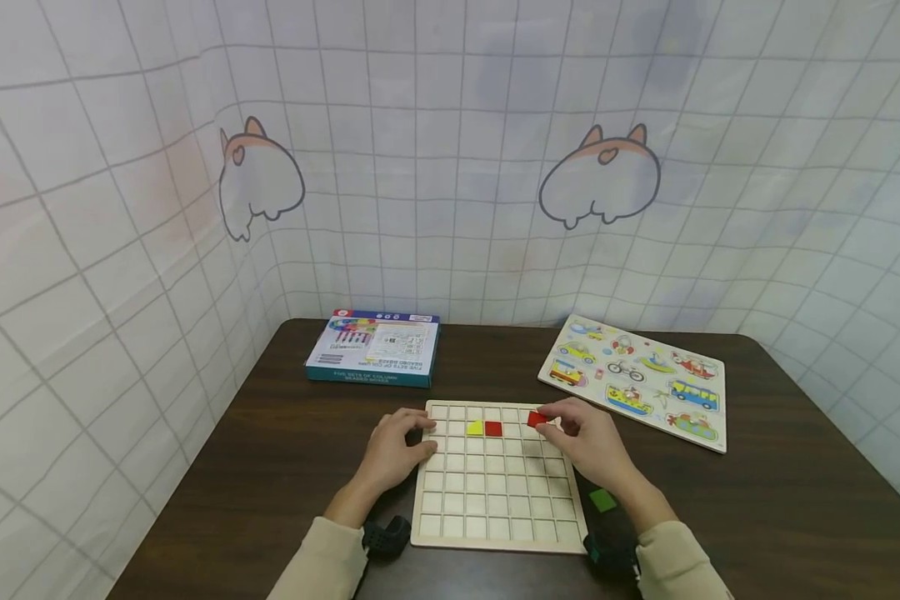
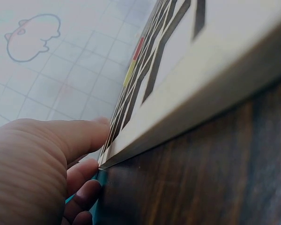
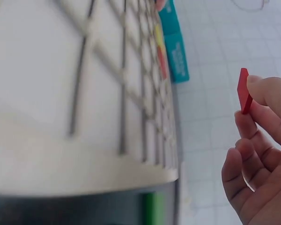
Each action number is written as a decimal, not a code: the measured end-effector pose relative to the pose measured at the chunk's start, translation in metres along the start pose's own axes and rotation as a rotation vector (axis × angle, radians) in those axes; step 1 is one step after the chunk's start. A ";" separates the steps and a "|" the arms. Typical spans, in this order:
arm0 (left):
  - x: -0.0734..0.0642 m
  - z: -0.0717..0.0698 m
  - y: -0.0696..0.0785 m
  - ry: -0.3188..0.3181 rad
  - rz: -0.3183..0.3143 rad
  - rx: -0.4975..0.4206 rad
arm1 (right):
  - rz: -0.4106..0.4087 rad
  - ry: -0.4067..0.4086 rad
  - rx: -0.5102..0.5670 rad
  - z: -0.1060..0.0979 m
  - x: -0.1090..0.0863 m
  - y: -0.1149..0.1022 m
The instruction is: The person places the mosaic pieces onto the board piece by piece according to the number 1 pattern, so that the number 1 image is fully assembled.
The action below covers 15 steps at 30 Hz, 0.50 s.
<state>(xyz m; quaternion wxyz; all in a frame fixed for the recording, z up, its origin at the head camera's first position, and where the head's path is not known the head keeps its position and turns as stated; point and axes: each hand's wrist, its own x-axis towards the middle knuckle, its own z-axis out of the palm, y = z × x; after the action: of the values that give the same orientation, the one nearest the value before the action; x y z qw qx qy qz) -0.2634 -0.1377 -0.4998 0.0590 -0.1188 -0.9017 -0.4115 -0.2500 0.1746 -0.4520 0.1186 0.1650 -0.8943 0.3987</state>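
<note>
Your right hand (image 1: 591, 437) pinches a thin, flat red tile (image 1: 536, 419) between thumb and fingertips; the right wrist view shows its slim straight edge, with the other fingers curving loosely beneath. You hold the tile raised over the far right part of a pale wooden grid board (image 1: 498, 483), off its surface.

Your left hand (image 1: 392, 451) grips nothing: its fingers bend loosely, and thumb and fingertips rest against the board's left edge. In the left wrist view that edge is thick and smooth, and raised strips divide the face into shallow cells.

In the second row from the far side, a yellow piece (image 1: 475, 428) with a slanted corner sits just beside a flat red square (image 1: 493, 429), each in its own cell. A flat green tile (image 1: 602, 500) lies on the table just off the board's right side, below your right forearm. The table (image 1: 270, 467) has a dark brown, streaked wood grain.

Farther back on the left lies a flat rectangular printed box (image 1: 367, 350) with teal sides; on the right, a thin puzzle board (image 1: 633, 375) printed with colourful vehicles sits at an angle. Behind them hangs wrinkled white cloth (image 1: 450, 167) with grey grid lines.
</note>
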 end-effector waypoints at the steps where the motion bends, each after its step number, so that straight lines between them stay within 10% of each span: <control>1: 0.000 0.000 0.000 0.000 -0.004 0.000 | -0.015 -0.001 -0.003 0.000 0.001 -0.004; 15: -0.001 0.000 -0.001 0.008 0.004 0.008 | -0.043 -0.093 0.025 0.023 0.008 -0.030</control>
<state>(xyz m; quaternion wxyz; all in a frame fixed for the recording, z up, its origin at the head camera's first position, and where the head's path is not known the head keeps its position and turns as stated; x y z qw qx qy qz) -0.2629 -0.1383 -0.5008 0.0638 -0.1188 -0.9028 -0.4083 -0.2474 0.1371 -0.4446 0.0836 0.2040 -0.8901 0.3990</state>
